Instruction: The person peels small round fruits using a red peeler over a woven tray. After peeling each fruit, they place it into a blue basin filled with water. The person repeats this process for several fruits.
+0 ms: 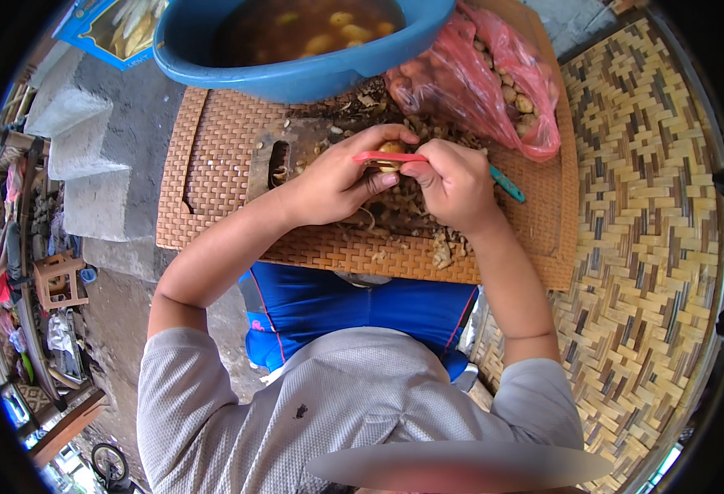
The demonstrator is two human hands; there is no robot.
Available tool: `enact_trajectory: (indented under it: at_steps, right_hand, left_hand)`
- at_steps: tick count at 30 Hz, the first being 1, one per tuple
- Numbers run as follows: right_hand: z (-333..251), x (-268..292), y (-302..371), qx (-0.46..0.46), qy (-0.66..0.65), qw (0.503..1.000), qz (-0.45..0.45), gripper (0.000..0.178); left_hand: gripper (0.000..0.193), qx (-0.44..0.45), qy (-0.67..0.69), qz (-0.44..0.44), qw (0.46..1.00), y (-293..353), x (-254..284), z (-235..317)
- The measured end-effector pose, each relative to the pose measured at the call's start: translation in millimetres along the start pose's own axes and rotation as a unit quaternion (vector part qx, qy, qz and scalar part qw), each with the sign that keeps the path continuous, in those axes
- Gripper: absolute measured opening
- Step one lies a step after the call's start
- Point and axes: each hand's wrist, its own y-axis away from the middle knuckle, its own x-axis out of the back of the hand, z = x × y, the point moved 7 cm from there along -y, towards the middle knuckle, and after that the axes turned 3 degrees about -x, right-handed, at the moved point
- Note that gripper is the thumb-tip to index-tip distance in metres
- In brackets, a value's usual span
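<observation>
Potato [392,147], small, rounded and yellowish, as far as I can identify it from the head view. Location: between the two hands, above the board [306,134] on the woven-top table [226,169]; partly hidden by fingers and tool.

Grip, left hand [352,174]: clamped on the potato, fingers curled over its far side and thumb on the near side. Grip, right hand [460,183]: closed about one end of a red peeler [376,156], which lies across the potato; I cannot tell whether its blade is touching.

Handling, in my judgement: light, firm and not fragile, though probably slippery where wet and bare of skin. I would take hold at the two ends, with fingertips behind the blade's path, and press moderately, since a smooth round body may roll or squirt out.

Surroundings: peelings [442,251] are scattered over the board and the table. A teal handle [507,184] shows just beside the right hand; I cannot tell what it belongs to. Beyond the hands I note a blue basin [214,78] of brownish water with pale yellow pieces and, to its right, a red plastic bag [442,76] holding small, brownish, rounded items.
</observation>
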Motion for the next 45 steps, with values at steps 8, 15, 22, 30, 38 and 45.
enact_trajectory:
  at_steps: [8,15,22,30,38,45]
  right_hand:
    - [3,-4,2,-0.009,0.007,1.0,-0.003,0.029]
    - [2,1,2,0.002,0.035,0.999,-0.002,0.031]
    - [0,0,0,-0.005,0.031,0.999,0.01,0.033]
    - [0,-2,0,0.0,0.034,0.999,0.019,0.035]
    - [1,0,1,-0.014,0.023,0.999,0.032,0.035]
    - [8,0,0,-0.042,-0.012,0.999,0.024,0.034]
  left_hand:
    - [0.05,0.058,0.014,-0.018,0.998,4,-4,-6]
    - [0.047,-0.001,-0.023,0.013,1.0,2,5,-2]
    - [0.043,-0.019,-0.042,0.044,0.998,1,7,1]
    - [0.045,-0.004,-0.029,0.024,0.999,2,7,1]
    - [0.046,0.042,0.032,-0.003,0.999,1,3,0]
    - [0.041,-0.006,-0.042,0.019,0.999,-1,3,9]
